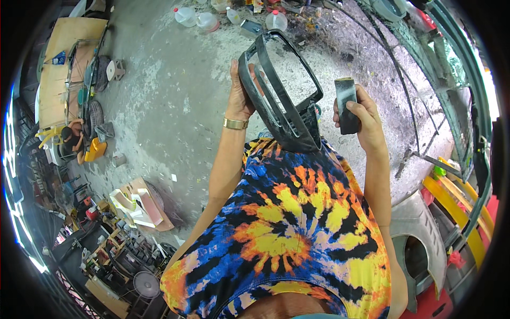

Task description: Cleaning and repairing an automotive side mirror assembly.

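Note:
My left hand point(240, 93) grips the left side of a black, hollow plastic frame point(287, 122) with a large opening and narrow slats, held tilted with its lower end close against my tie-dye shirt. To the right of the frame, my right hand point(364, 114) is closed around a small dark rectangular block point(345, 93), smudged pale grey on its upper part, with the thumb across its face. The block and the frame are apart.
Plastic jugs point(185, 17) stand on the stained concrete floor ahead. Another person point(71, 138) works at the left beside long boards point(74, 32). A cream-coloured part point(135, 207) lies lower left. A metal rack point(467, 159) with grey and yellow panels point(441, 191) lines the right.

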`<state>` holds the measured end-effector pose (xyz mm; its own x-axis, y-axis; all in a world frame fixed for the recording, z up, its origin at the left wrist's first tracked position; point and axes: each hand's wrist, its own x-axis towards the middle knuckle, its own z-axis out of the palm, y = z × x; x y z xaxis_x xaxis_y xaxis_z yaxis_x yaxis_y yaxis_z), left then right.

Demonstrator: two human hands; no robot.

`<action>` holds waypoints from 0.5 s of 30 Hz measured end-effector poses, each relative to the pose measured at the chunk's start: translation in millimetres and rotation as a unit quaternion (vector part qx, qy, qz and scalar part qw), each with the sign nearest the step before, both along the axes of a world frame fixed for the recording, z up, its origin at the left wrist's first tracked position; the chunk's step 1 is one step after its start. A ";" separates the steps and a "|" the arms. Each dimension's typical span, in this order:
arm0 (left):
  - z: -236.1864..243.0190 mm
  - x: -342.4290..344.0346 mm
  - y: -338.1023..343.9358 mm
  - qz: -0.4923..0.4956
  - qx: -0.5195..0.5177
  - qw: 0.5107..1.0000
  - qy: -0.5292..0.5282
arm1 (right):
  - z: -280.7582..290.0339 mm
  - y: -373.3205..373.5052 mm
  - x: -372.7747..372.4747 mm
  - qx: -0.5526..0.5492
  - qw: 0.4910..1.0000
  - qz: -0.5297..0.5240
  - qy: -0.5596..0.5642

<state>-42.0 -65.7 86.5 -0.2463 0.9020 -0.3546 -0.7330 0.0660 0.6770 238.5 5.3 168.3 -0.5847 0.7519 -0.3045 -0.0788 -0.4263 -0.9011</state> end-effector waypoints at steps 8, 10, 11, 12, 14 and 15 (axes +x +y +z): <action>9.7 7.1 5.0 0.032 -0.048 0.998 -0.020 | 11.8 -15.5 2.9 -0.029 0.985 0.149 -0.084; 10.5 8.8 4.3 0.040 -0.060 0.997 -0.029 | 5.5 -18.6 4.9 -0.096 0.971 0.214 -0.046; 3.7 7.9 3.8 0.035 -0.060 0.998 -0.005 | 8.9 -18.6 2.8 -0.127 0.961 0.242 -0.051; -2.6 7.4 2.6 0.031 -0.061 0.997 0.019 | 6.8 -20.0 1.1 -0.123 0.960 0.246 -0.053; -7.8 8.7 1.1 0.030 -0.060 0.998 0.005 | -7.1 -25.4 -0.2 -0.151 0.969 0.193 -0.012; -7.4 10.6 -1.3 0.032 -0.062 0.996 0.051 | -10.8 -27.2 -1.1 -0.156 0.970 0.188 -0.018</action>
<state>-31.3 -67.0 79.1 -0.3429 0.8336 -0.4330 -0.6665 0.1089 0.7375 237.4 -22.0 157.5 -0.7838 0.3560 -0.5088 0.1646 -0.6710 -0.7230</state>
